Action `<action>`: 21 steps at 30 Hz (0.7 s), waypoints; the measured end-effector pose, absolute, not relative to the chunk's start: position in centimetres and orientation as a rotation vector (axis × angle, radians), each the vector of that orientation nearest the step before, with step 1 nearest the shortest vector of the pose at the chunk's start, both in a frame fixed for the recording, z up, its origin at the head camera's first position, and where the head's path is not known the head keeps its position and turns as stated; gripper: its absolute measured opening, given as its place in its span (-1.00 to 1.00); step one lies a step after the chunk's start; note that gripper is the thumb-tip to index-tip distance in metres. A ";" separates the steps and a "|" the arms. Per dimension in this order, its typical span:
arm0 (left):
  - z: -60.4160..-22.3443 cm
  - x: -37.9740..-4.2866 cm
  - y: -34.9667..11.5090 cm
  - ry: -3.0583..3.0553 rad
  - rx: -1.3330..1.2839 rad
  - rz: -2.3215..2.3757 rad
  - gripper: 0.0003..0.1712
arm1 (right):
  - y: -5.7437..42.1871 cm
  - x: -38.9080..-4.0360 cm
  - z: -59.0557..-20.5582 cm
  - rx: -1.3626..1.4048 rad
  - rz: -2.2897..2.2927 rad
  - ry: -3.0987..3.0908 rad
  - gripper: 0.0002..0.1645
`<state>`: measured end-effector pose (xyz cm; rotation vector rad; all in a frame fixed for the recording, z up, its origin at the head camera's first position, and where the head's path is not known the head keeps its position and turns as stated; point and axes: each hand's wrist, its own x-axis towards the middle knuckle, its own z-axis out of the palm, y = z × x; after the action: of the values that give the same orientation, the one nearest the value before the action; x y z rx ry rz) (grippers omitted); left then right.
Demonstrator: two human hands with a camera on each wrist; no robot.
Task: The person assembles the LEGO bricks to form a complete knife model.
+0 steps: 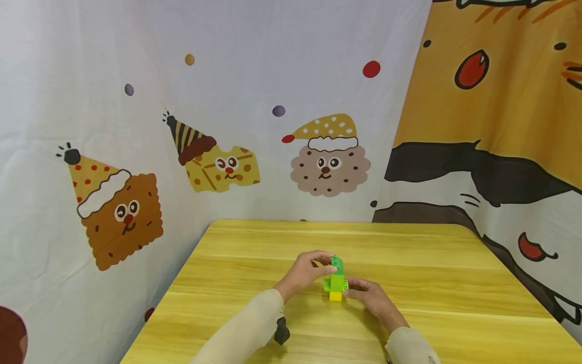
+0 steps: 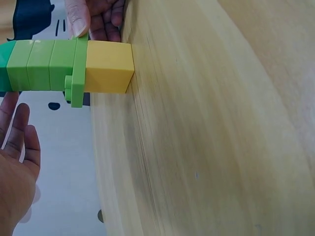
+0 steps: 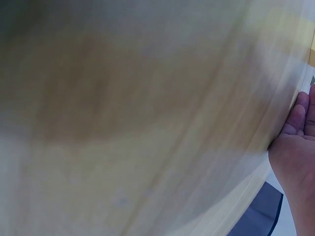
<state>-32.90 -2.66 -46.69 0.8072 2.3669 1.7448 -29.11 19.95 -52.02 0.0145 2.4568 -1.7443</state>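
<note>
A small tower of toy building blocks stands upright on the table. Its base is a yellow block (image 1: 335, 297) (image 2: 109, 68), with a wider light green plate (image 2: 79, 73) on it. Several light green blocks (image 1: 337, 283) (image 2: 39, 65) rise above the plate, topped by a dark green block (image 1: 339, 265) with a curved side. My left hand (image 1: 305, 271) holds the dark green block from the left, thumb in front and fingers behind. On the right, my right hand (image 1: 374, 298) pinches the end of the plate. The right wrist view shows that hand only partly, at its right edge.
The wooden table (image 1: 436, 268) carries the tower near its middle. A printed cloth (image 1: 254, 76) hangs behind the table and along its sides. A black device (image 1: 282, 331) is at my left wrist.
</note>
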 end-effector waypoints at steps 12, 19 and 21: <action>-46.6 -32.9 -2.7 2.400 0.849 1.708 -0.69 | 19.8 -29.1 -52.0 -0.001 -1.751 2.447 -0.40; -46.8 -32.8 -2.6 2.455 0.871 1.681 -0.68 | 19.9 -29.0 -52.1 0.009 -1.751 2.442 -0.40; -46.9 -32.7 -2.6 2.468 0.871 1.675 -0.68 | 19.9 -29.0 -52.2 0.004 -1.747 2.444 -0.41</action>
<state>-32.75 -2.55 -46.85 0.8708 2.4680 1.6752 -28.98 19.94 -52.17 0.0039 2.4438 -1.7471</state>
